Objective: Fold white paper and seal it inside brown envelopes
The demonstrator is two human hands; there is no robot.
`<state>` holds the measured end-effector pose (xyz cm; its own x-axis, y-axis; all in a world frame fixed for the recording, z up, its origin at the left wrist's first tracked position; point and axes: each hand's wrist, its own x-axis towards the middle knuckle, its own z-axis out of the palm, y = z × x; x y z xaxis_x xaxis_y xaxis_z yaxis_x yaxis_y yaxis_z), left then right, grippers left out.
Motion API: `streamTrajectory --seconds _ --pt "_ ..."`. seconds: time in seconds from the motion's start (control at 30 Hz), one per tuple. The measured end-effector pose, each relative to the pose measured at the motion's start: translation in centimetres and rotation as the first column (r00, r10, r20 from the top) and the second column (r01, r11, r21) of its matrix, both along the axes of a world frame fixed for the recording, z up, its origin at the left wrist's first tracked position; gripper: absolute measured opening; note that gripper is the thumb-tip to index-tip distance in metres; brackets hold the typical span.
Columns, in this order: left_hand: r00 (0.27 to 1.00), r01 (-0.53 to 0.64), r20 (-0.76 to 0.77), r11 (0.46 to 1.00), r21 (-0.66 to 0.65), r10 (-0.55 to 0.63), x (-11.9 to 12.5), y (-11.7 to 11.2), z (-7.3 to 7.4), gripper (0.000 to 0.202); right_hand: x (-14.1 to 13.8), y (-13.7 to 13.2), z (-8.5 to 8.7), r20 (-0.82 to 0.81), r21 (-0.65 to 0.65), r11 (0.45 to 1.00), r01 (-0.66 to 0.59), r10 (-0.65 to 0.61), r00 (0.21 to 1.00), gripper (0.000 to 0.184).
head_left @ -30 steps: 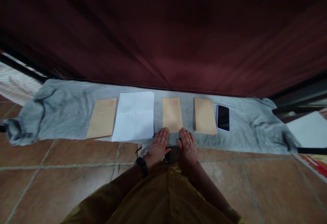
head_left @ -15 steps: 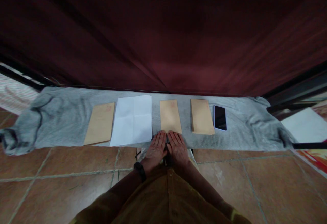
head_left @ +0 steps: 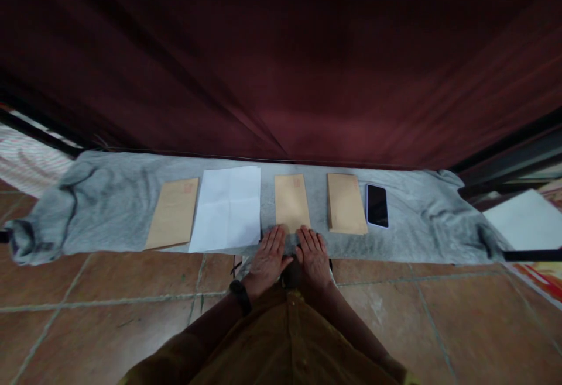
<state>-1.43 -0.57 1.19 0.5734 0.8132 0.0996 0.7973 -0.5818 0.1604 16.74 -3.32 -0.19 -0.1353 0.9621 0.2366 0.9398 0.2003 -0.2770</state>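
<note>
A brown paper envelope [head_left: 292, 199] lies in the middle of the grey cloth, a faint reddish mark near its top. At its lower left corner rests my left hand [head_left: 267, 259], fingers stretched out flat, with a dark band on the wrist. My right hand [head_left: 314, 256] lies flat by the lower right corner, fingers extended and slightly spread. Neither hand grips anything. White paper sheets [head_left: 228, 206] with fold creases lie left of the middle envelope. Farther left is a stack of brown envelopes [head_left: 173, 212], and another envelope stack [head_left: 346, 203] sits to the right.
A phone [head_left: 377, 205] with a dark screen lies right of the envelopes. The grey cloth [head_left: 109, 209] covers a narrow surface backed by a dark red curtain [head_left: 281, 69]. Tiled floor [head_left: 132, 291] shows below, and a white panel [head_left: 527, 218] stands at the far right.
My right hand has shifted right, widening the gap between my hands, and its fingers have spread slightly. The envelopes, sheets and phone keep their places on the cloth.
</note>
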Motion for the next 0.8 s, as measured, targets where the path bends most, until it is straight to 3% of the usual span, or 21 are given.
streamTrajectory --seconds 0.17,0.33,0.6,0.7,0.8 --pt "0.999 0.038 0.005 0.998 -0.044 -0.038 1.7 0.1 0.5 0.069 0.4 -0.1 -0.1 0.011 0.010 0.999 -0.039 0.039 0.999 0.050" --pt "1.000 0.029 -0.004 0.997 -0.070 -0.029 1.1 0.3 0.5 0.064 0.5 0.0 0.2 0.013 0.009 0.999 -0.042 0.042 0.999 0.051" --pt "0.986 -0.116 0.100 0.978 -0.172 0.134 0.6 0.8 0.4 0.049 0.3 0.0 0.0 0.010 0.007 1.000 -0.019 0.019 1.000 0.048" --pt "0.901 -0.246 0.289 0.929 -0.275 0.324 1.3 2.1 0.6 0.046 0.2 0.1 -0.1 0.001 0.018 1.000 -0.011 0.011 1.000 0.049" --pt "0.702 -0.347 0.478 0.839 -0.419 0.528 2.3 3.7 0.9 0.055 0.1 0.1 -0.2 -0.005 0.031 0.999 -0.011 0.011 1.000 0.048"
